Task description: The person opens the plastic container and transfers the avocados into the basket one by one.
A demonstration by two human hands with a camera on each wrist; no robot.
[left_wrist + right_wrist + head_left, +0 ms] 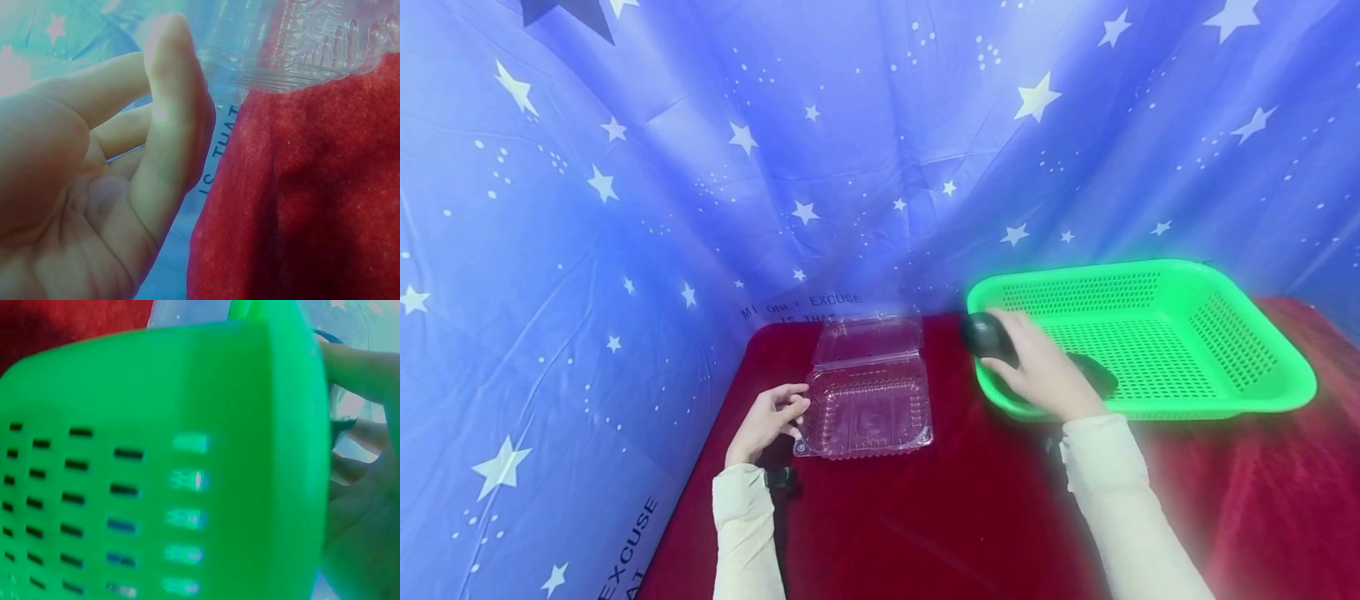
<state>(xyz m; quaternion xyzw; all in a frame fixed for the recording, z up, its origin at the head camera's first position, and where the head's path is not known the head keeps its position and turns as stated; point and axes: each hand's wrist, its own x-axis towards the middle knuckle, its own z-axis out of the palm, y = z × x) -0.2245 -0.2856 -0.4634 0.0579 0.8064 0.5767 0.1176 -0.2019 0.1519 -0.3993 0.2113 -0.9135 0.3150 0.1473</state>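
Observation:
A clear plastic clamshell container (872,412) lies on the table with its lid (868,340) folded back toward the curtain. My left hand (767,421) pinches its left edge; in the left wrist view the bent fingers (178,106) meet the ribbed plastic wall (287,72). Over the left rim of a green basket (1150,408), my right hand (1041,367) grips a dark, glossy, rounded object (988,337), its kind unclear. A second dark object (1097,375) lies inside the basket, partly hidden by the right wrist. In the right wrist view the basket wall (237,425) covers most of the held object.
Red cloth (910,525) covers the table. A blue curtain (880,150) with white stars stands close behind and to the left. The perforated basket takes up the right side, a short gap from the container. Dark straps (781,478) sit at the wrists.

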